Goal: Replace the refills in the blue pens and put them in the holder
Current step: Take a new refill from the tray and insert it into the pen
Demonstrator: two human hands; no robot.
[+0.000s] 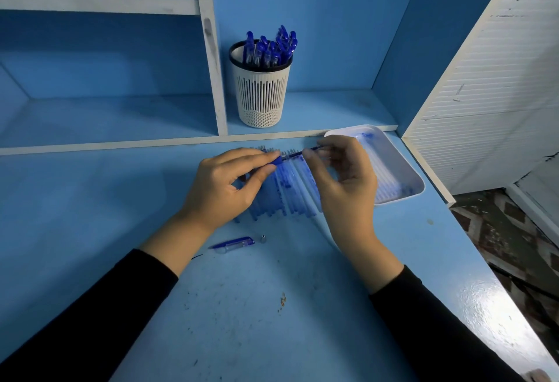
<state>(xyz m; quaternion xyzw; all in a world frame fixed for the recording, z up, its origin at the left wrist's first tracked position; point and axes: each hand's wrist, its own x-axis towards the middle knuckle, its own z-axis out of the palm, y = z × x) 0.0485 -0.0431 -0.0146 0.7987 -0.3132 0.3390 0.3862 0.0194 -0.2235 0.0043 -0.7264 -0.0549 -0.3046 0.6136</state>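
Fingers (257, 156) of the left hand (223, 188) – thumb and forefinger closed in a pinch on a small blue end piece (276, 161); the remaining fingers are curled under the palm.

Right hand (344, 175) – thumb and forefinger pinched on a thin dark-blue refill (295, 154), the other fingers loosely bent. The refill runs from the blue end piece up and rightward to this pinch, held just above the desk (272, 306).

Row of translucent tubes (290, 194): laid side by side on the desk directly under both hands, partly hidden by them. Whether they are barrels or refills cannot be told.

White tray (414, 181): at the desk's right edge, just beside the right hand, holding more pale tubes.

Pen part (233, 244): clear with a blue clip end, lying flat near the left wrist. A small metal tip (263, 238) stands just to its right, apart from it.

Holder (261, 100): pale slotted cup, upright on the shelf ledge behind the desk, well apart from the hands. Blue pens (272, 48) stand in it, caps upward.

Both forearms are in black sleeves (121, 300).
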